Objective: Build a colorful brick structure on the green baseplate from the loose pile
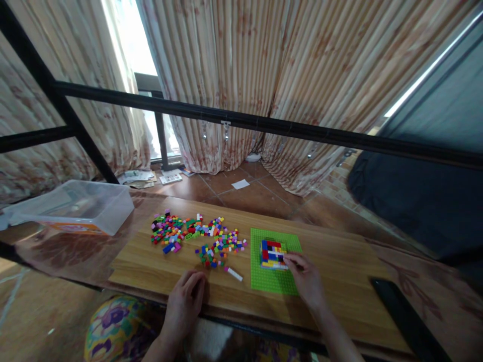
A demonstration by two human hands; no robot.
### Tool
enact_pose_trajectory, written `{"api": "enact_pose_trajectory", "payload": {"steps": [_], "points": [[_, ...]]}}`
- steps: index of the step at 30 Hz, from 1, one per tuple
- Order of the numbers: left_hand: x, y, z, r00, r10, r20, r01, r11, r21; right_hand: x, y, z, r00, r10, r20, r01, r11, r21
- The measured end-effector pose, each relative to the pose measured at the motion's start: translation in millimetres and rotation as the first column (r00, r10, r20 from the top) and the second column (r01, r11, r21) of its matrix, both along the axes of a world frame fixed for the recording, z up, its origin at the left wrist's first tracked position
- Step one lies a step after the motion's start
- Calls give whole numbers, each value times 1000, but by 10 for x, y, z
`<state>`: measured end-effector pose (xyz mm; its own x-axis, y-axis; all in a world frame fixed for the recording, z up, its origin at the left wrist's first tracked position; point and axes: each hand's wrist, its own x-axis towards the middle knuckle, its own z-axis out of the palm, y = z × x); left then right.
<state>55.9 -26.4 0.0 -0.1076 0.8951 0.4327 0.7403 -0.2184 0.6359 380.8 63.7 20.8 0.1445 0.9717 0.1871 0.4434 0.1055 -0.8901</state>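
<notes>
My right hand (304,276) has its thumb and fingers pinched on a small toy brick at the right edge of a brick build (269,254). Its fingertips cover part of that brick. The build is a low block of red, blue, yellow and white bricks on a bright green baseplate (264,284). My left hand (188,294) rests at the table's near edge with its fingers curled in; whatever might be inside is hidden. Between the hands lies a white brick stick (235,274) with a pink end. Loose, colourful bricks (217,244) are spread beyond my left hand.
The bricks and baseplate are on a wooden board (335,261). A clear plastic bin (121,208) stands at the left, a black flat object (403,311) at the right. A dark metal bar (256,122) crosses in front of the curtains. Papers (240,184) lie on the tiled floor.
</notes>
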Motion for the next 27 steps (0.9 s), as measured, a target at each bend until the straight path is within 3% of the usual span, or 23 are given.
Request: {"api": "enact_pose_trajectory", "payload": {"steps": [10,27], "points": [[-6,5,-31,1000,-7,2,7,1000,-6,-90,-22,-197,952,-198,-235,186,980,-73],[9,6,-6,1000,11,-5,-11,1000,1,-148,1,-212,913,-237,-331,221,972,-85]]}}
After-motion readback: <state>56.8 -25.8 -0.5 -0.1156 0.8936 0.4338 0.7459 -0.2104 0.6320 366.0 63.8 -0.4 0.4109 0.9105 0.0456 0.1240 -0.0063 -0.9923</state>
